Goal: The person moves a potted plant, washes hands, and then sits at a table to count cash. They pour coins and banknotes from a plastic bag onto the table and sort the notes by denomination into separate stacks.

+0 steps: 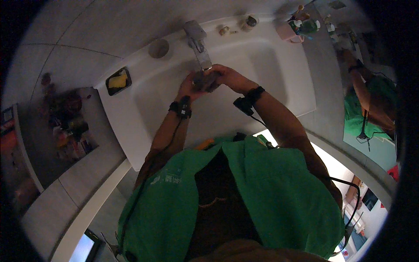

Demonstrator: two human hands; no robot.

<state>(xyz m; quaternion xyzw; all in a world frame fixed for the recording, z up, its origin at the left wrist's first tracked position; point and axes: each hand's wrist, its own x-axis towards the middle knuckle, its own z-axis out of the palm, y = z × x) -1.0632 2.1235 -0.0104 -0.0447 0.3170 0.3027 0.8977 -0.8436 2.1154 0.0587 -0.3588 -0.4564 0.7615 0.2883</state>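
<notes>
Both my hands are together over a white sink basin [226, 111], right below the spout of a metal faucet [199, 47]. My left hand [190, 85] and my right hand [224, 76] hold a dark, greyish item [212, 81] between them; its kind is too blurred to tell. Fingers of both hands curl round it and partly hide it. A black band with a small device and cable sits on each wrist.
On the rim stand a black dish with a yellow sponge [118, 81], a round cup [158, 48], a glass jar [251, 22] and a pink container [286, 31] with bottles. Cluttered items [72, 127] lie on the left ledge. A mirror [370, 85] is at right.
</notes>
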